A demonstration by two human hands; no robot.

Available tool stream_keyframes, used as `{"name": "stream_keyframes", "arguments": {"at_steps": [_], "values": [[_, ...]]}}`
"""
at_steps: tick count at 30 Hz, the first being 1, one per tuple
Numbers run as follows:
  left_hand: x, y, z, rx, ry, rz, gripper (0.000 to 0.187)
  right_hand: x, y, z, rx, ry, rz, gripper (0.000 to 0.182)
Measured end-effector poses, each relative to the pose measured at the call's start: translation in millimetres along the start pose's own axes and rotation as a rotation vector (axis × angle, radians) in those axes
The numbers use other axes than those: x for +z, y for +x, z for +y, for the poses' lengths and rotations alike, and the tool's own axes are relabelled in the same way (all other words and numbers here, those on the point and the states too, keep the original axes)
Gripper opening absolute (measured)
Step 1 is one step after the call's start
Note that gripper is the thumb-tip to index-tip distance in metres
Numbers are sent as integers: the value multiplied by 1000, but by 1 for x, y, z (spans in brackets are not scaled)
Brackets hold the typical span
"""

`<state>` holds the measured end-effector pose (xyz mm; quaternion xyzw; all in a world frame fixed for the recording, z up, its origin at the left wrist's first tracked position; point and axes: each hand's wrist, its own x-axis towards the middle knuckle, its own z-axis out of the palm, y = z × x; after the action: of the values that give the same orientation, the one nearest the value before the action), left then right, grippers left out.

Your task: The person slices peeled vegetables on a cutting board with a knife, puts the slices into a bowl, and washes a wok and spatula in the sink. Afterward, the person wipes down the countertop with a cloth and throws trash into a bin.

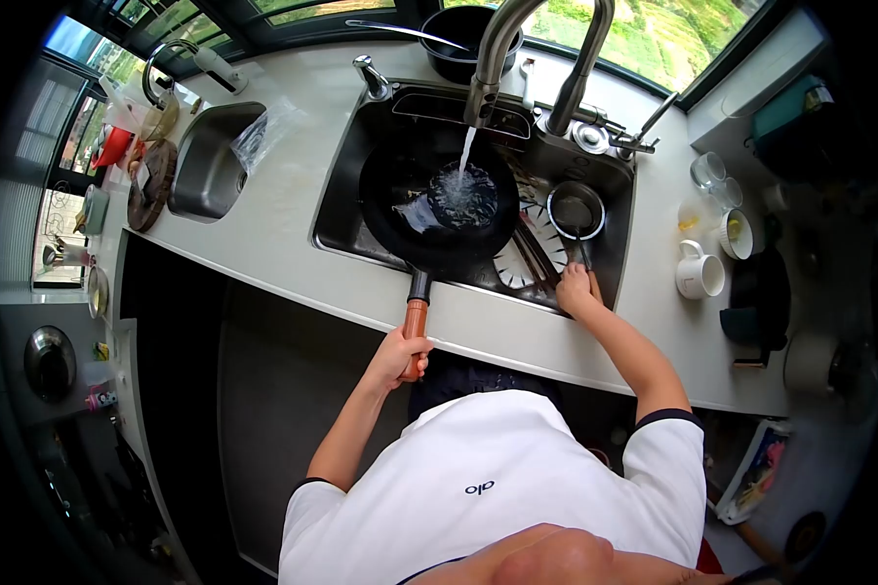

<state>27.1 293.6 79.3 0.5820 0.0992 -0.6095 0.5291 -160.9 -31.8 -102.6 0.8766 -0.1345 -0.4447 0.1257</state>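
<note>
My left hand (400,358) is wrapped round the wooden handle of a black wok (385,185), which rests over the sink (332,219). Water runs from the faucet (481,102) into the wok and churns in its bottom. Down in the right side of the sink, my right hand (576,290) is closed at the wood-ended handle of a small round ladle (576,212). Its fingertips are partly hidden. Dark, long utensils (535,249) lie beside that hand, over a white plate with a dark spiky pattern (517,265).
A black pot (456,60) stands behind the sink by the window. To the right are a white mug (699,270), a small bowl (736,234) and glasses (709,170). A second basin (205,166) with a plastic bag (263,135) at its edge lies left.
</note>
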Motion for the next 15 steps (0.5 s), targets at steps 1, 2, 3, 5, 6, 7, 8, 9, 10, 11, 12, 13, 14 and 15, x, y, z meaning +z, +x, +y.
{"name": "stream_keyframes", "arguments": {"at_steps": [1,2,3,5,6,7,8,9,10,11,12,13,14,15], "values": [[1,1,0,1,-4,2,22,20,11,-5,34,101,-20,37],[0,1,0,-3,-6,-4,23,31,18,-3,65,198,-38,38],[0,1,1,-2,-14,-3,23,31,24,2,29,340,-131,40],[1,-1,3,-7,-33,-6,23,72,58,-5,-123,276,-256,38],[0,-1,2,-14,-30,-7,23,69,55,-6,-134,331,-201,34],[-3,-3,1,-17,-34,-11,24,60,45,-5,-141,388,-147,31],[-3,-2,1,-18,-39,-14,24,51,35,0,-148,444,-91,27],[-3,-2,1,-19,-42,-18,24,37,22,2,-114,531,-8,23],[-4,-3,2,-30,-30,-16,24,14,3,3,-77,618,78,19],[-4,-3,3,-39,-19,-14,24,-14,-14,7,-42,703,167,16],[-3,-4,4,-48,-9,-10,25,-44,-29,15,-63,697,252,13],[-3,-4,7,-47,-4,-4,24,-77,-45,25,-84,692,336,11],[-4,-7,7,-50,5,1,24,-108,-60,31,-104,691,417,9],[-2,-9,8,-57,13,7,24,-139,-69,42,-219,756,493,15]]}}
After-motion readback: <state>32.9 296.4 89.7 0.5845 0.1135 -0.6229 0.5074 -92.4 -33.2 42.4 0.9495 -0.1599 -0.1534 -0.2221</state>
